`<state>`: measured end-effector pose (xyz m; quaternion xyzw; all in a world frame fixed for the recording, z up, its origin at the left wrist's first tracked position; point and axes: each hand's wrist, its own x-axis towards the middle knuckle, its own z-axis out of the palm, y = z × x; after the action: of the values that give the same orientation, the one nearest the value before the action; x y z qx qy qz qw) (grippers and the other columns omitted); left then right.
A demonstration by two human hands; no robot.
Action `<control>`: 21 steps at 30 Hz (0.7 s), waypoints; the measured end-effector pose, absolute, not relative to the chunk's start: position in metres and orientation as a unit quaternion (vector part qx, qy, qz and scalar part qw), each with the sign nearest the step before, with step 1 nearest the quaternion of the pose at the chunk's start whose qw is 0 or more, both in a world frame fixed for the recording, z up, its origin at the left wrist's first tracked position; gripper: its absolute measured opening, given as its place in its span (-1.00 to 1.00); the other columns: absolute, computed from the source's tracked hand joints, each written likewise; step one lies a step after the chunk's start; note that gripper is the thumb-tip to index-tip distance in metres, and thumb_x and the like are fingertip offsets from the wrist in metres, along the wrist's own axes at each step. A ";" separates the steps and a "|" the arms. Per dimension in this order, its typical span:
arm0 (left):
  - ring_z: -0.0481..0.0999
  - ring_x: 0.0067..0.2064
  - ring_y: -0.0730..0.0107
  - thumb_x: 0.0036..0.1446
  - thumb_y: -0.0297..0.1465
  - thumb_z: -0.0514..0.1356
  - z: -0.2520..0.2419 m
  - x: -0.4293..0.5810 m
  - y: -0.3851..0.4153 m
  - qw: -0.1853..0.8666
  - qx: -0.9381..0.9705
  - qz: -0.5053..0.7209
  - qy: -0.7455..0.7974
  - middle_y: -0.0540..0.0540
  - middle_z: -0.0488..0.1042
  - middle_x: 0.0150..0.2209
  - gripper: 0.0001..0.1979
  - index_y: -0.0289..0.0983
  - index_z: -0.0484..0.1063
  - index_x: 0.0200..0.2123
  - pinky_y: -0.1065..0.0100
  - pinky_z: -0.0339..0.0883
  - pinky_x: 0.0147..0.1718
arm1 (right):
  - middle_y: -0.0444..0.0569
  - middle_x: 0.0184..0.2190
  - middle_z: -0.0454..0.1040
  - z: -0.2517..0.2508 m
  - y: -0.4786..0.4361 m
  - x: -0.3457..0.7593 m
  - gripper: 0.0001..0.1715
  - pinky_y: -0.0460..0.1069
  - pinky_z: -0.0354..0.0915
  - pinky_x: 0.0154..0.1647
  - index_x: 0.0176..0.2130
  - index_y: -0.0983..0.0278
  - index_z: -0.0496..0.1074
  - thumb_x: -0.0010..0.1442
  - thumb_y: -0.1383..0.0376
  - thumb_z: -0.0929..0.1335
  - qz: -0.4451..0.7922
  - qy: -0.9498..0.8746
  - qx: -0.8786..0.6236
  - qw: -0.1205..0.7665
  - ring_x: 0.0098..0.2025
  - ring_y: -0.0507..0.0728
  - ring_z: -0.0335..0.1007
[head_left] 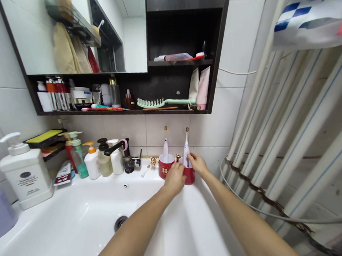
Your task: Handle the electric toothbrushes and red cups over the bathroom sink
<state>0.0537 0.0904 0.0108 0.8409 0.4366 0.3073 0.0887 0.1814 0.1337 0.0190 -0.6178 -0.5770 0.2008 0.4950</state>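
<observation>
Two red cups stand at the back right of the white sink (96, 204). The left red cup (163, 170) holds a pink-white electric toothbrush (165, 151). My left hand (175, 179) is wrapped round the right red cup (189, 177) from the front. My right hand (197, 163) pinches the handle of a second electric toothbrush (186, 146), which stands upright in that cup.
A black faucet (123, 150) and several pump bottles (92, 160) line the sink's back edge. A large white pump bottle (26, 173) stands at the left. A dark shelf (122, 110) above holds a green comb and toiletries. A striped curtain (301, 132) hangs at the right.
</observation>
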 end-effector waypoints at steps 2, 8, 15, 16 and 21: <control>0.19 -0.13 0.36 -0.17 -0.54 0.03 0.000 0.034 0.076 0.121 0.815 0.346 0.449 -0.12 0.26 -0.21 -0.70 -0.31 0.23 -0.25 0.31 0.07 -0.17 | 0.02 -0.14 0.22 0.016 0.113 0.175 -0.68 0.08 0.11 -0.16 -0.16 0.31 0.19 0.06 0.26 0.13 0.155 -0.552 -0.634 0.519 -0.15 0.09 0.16; 0.32 -0.41 0.45 -0.17 -0.49 -0.01 -0.044 -0.026 0.022 0.274 0.702 0.384 0.533 -0.05 0.34 -0.48 -0.80 -0.34 0.30 -0.38 0.39 0.16 -0.37 | 0.05 -0.21 0.31 -0.028 0.027 0.120 -0.64 -0.02 0.14 -0.22 -0.18 0.35 0.21 0.06 0.30 0.05 0.169 -0.625 -0.618 0.447 -0.18 0.11 0.21; 0.22 -0.63 0.54 -0.20 -0.48 0.02 -0.078 -0.054 -0.021 0.373 0.697 0.264 0.552 0.11 0.18 -0.73 -0.91 -0.31 0.27 -0.52 0.48 0.07 -0.61 | -0.09 -0.33 0.33 -0.079 -0.028 0.060 -0.77 -0.03 0.23 -0.35 -0.31 0.34 0.28 0.04 0.27 0.17 0.326 -0.730 -0.574 0.176 -0.36 -0.01 0.27; 0.21 -0.65 0.56 -0.21 -0.48 0.03 -0.081 -0.055 -0.023 0.385 0.690 0.250 0.559 0.12 0.17 -0.74 -0.91 -0.31 0.26 -0.51 0.49 0.07 -0.62 | -0.07 -0.28 0.31 -0.081 -0.030 0.060 -0.76 -0.02 0.23 -0.33 -0.26 0.33 0.26 0.05 0.27 0.16 0.331 -0.730 -0.577 0.157 -0.32 0.00 0.26; 0.16 -0.71 0.61 -0.25 -0.58 0.04 -0.092 -0.059 -0.025 0.417 0.673 0.198 0.579 0.15 0.15 -0.75 -0.84 -0.31 0.24 -0.48 0.51 0.04 -0.65 | -0.03 -0.20 0.25 -0.075 -0.030 0.070 -0.71 0.04 0.20 -0.26 -0.19 0.31 0.20 0.05 0.28 0.16 0.294 -0.708 -0.626 0.141 -0.24 0.04 0.23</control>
<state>-0.0594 -0.0254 -0.0922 0.6729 0.5785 0.1975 0.4166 0.0696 -0.0301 -0.0750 -0.6262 -0.7080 0.2945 0.1414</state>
